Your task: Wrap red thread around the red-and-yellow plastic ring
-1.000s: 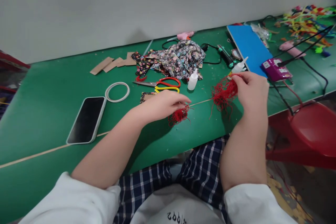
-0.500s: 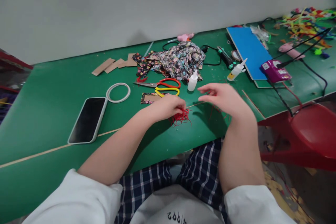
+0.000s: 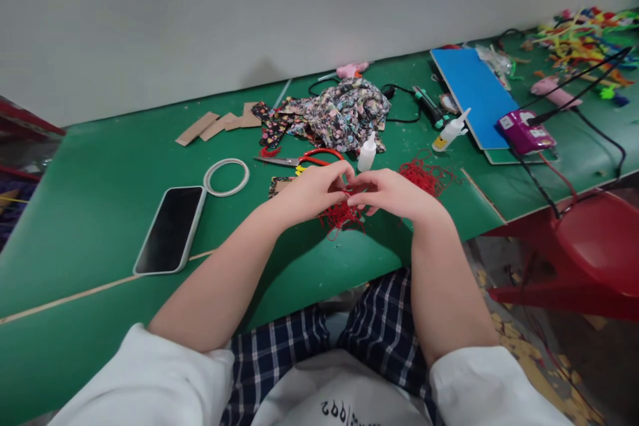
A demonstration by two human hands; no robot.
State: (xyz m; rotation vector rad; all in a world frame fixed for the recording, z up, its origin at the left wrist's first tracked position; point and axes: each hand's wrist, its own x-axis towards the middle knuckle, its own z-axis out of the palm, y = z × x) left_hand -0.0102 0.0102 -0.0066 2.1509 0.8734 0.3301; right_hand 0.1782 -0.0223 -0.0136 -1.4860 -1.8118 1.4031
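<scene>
Looks to me like the picking-apart step: both hands are over a small, loose tangle of thin red thread [image 3: 341,215] near the front edge of the green-topped desk [image 3: 294,273]. The left hand [image 3: 319,188] and right hand [image 3: 384,194] have curved, narrowed fingers, tips just about meeting; can't tell if either's actually pinching a strand. A bigger, fluffy heap of red thread [image 3: 424,177] sits toward the desk's right edge. I'd say the next move calls for a light fingertip grip on one strand, no yanking.

A phone [image 3: 170,229] lies beside a white ring [image 3: 227,194], well apart from a blue board [image 3: 472,96].
</scene>
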